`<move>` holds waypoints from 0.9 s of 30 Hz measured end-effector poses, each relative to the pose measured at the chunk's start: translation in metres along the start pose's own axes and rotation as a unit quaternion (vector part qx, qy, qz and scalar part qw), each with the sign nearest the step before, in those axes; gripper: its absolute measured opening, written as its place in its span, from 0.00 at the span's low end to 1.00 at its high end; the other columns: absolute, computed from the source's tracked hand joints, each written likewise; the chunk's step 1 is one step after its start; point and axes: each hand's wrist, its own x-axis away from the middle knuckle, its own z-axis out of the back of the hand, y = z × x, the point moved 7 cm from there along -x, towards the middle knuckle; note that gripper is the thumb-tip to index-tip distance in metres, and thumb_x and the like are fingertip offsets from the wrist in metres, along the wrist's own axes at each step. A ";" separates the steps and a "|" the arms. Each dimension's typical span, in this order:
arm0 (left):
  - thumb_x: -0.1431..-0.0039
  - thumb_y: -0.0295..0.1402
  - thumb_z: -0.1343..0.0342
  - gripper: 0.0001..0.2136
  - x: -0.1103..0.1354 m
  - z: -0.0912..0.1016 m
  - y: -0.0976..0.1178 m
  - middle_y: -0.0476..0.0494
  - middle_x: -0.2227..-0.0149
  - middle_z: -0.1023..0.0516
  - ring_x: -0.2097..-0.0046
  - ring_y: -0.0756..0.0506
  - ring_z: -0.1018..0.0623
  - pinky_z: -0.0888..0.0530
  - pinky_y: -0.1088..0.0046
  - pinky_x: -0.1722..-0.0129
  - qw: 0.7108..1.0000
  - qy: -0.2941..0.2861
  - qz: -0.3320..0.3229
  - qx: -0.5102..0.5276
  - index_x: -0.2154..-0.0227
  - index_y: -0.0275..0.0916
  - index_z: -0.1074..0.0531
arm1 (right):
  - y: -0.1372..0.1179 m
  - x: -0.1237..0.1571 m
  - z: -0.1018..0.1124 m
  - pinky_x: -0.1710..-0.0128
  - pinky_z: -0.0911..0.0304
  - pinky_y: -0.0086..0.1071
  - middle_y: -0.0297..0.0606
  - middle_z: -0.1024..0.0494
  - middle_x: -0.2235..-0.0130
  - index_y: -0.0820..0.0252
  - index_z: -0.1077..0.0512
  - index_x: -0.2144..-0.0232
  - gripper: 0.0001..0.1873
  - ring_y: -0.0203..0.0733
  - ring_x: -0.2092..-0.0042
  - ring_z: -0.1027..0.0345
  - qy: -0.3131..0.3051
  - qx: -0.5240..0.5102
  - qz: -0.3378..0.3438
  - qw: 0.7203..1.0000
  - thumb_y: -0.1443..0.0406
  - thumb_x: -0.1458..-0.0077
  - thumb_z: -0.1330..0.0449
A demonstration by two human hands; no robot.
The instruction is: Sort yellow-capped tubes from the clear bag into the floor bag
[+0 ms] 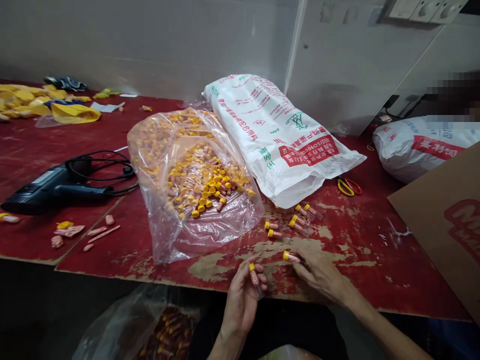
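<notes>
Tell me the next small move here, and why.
Probably set the yellow-capped tube from the right hand down beside the similar tubes on the red table: it looks capped already, and the left hand holds another tube.

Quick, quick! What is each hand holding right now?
Left hand: closed, holding a yellow-capped clear tube.
Right hand: closed, pinching another yellow-capped clear tube.

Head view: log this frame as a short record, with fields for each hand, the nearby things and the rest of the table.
Left hand: holds a yellow-capped clear tube
Right hand: pinches a yellow-capped tube
Nearest: loose capped tubes on the red table
Beside them: clear bag of capped tubes, white sack
Rest: red-and-yellow scissors, black heat gun
</notes>
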 end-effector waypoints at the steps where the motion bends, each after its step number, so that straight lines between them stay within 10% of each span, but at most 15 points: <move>1: 0.53 0.35 0.37 0.16 -0.001 -0.001 0.000 0.46 0.71 0.26 0.73 0.51 0.28 0.30 0.76 0.75 1.000 -0.002 0.005 0.000 0.60 0.35 0.29 | 0.009 0.002 0.004 0.68 0.41 0.29 0.36 0.25 0.67 0.57 0.31 0.60 0.11 0.39 0.67 0.32 -0.041 0.019 -0.026 0.999 0.64 0.39 0.52; 6: 0.56 0.37 0.34 0.20 -0.006 -0.006 -0.005 0.50 0.72 0.28 0.80 0.56 0.34 0.38 0.83 0.86 0.999 -0.009 0.016 -0.051 0.60 0.36 0.31 | 0.028 -0.008 0.006 0.74 0.48 0.31 0.42 0.24 0.72 0.61 0.26 0.68 0.10 0.43 0.72 0.30 -0.173 0.196 -0.108 0.959 0.67 0.44 0.48; 14: 0.58 0.30 0.33 0.17 -0.014 -0.013 -0.006 0.47 0.71 0.25 0.78 0.53 0.29 0.31 0.82 0.83 0.998 -0.007 0.037 -0.052 0.64 0.35 0.32 | 0.024 -0.031 -0.013 0.71 0.43 0.31 0.44 0.23 0.70 0.62 0.25 0.69 0.13 0.44 0.67 0.29 -0.170 0.193 -0.096 0.962 0.67 0.41 0.49; 21: 0.51 0.28 0.40 0.12 -0.009 -0.015 -0.016 0.33 0.58 0.23 0.55 0.40 0.23 0.24 0.66 0.57 0.997 -0.015 0.069 0.009 0.61 0.32 0.28 | 0.006 -0.011 -0.009 0.66 0.39 0.27 0.37 0.25 0.69 0.60 0.29 0.67 0.15 0.37 0.67 0.31 0.004 -0.023 -0.078 0.997 0.64 0.36 0.55; 27: 0.48 0.25 0.44 0.10 -0.004 -0.009 -0.014 0.41 0.65 0.23 0.69 0.50 0.23 0.24 0.75 0.69 0.996 -0.003 0.058 0.067 0.60 0.33 0.28 | -0.064 -0.009 -0.007 0.61 0.38 0.31 0.41 0.28 0.60 0.60 0.31 0.59 0.14 0.40 0.60 0.34 0.151 -0.128 0.049 0.979 0.60 0.35 0.54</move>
